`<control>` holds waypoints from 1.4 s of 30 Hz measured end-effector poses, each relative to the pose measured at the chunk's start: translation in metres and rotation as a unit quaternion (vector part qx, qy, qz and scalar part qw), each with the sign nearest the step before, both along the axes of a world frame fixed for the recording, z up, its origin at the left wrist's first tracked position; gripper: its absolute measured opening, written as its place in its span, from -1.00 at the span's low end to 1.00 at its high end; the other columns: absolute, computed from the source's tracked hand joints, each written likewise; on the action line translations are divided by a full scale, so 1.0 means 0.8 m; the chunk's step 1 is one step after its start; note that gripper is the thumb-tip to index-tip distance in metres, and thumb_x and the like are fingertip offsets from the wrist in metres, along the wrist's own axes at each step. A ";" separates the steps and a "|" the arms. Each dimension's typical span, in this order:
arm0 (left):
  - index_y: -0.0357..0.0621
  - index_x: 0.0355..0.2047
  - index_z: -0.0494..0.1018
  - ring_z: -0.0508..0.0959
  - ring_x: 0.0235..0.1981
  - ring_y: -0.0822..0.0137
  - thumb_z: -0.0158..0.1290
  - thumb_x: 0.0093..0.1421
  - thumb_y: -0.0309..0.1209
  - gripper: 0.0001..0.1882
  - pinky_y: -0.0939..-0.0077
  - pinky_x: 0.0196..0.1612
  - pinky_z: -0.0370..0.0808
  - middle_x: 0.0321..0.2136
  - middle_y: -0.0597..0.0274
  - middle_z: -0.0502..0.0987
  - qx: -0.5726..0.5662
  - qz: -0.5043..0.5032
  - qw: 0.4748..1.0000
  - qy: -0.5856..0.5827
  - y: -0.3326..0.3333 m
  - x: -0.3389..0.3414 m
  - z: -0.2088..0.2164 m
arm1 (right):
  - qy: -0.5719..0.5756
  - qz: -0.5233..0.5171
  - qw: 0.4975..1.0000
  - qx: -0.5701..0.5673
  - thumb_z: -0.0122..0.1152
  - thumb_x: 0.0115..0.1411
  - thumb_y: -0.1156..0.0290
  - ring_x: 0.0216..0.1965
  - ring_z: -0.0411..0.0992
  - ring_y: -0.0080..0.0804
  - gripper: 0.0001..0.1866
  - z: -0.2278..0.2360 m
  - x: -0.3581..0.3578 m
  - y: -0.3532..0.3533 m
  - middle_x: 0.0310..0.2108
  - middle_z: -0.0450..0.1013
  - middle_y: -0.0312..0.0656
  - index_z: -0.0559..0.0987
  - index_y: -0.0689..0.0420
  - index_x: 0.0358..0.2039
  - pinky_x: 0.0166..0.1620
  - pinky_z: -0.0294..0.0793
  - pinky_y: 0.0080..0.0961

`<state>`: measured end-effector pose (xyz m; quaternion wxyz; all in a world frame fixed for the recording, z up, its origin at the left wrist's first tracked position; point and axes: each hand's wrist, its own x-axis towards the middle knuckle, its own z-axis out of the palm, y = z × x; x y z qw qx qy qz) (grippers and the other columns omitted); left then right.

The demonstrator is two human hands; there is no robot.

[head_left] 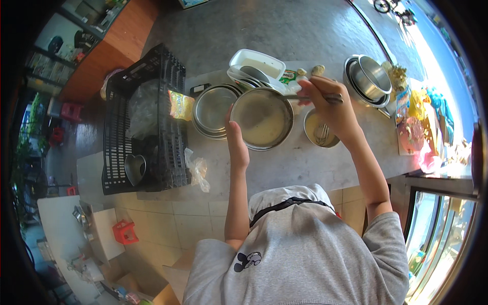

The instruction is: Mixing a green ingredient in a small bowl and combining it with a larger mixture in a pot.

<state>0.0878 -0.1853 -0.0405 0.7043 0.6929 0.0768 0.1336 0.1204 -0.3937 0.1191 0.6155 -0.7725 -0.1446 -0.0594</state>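
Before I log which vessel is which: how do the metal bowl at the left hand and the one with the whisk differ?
The wide bowl looks clearly larger than the small bowl. The left hand grips the wide bowl's left rim, while the small bowl sits on the table. A whisk stands in the small bowl; none shows in the wide bowl. Both are round and metal, with pale yellowish contents.

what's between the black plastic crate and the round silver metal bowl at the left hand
In the head view: a yellow packet, stacked round silver pans, a small black object, the left hand at the bowl's rim.
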 end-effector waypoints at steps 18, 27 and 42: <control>-0.25 0.17 -0.01 0.05 0.19 0.19 -0.46 0.27 0.03 -0.35 0.34 0.20 -0.05 0.16 0.03 0.04 0.009 0.057 0.993 -0.103 0.063 0.004 0.051 | -0.109 0.193 0.951 -0.217 0.10 0.11 0.46 -0.62 0.26 -0.30 -0.87 0.003 -0.039 0.067 -0.59 0.30 -0.13 0.51 0.25 -0.51 -0.51 0.24 -0.45; -0.30 0.15 0.00 0.06 0.19 0.15 -0.42 0.30 -0.12 -0.44 0.32 0.19 -0.02 0.15 0.00 0.07 0.096 0.034 0.984 -0.144 0.081 0.011 0.050 | 0.009 0.021 0.997 0.077 -0.04 0.18 0.53 -0.53 0.41 -0.36 -0.80 -0.068 -0.090 0.121 -0.52 0.39 -0.12 0.51 0.32 -0.52 -0.44 0.34 -0.54; -0.30 0.15 0.01 0.09 0.16 0.11 -0.39 0.29 -0.12 -0.43 0.30 0.18 -0.01 0.13 -0.01 0.08 0.145 0.044 0.976 -0.155 0.087 0.011 0.036 | 0.117 0.001 0.975 0.191 -0.15 0.26 0.40 -0.32 0.47 -0.35 -0.66 -0.100 -0.112 0.144 -0.39 0.36 -0.09 0.46 0.36 -0.54 -0.24 0.45 -0.52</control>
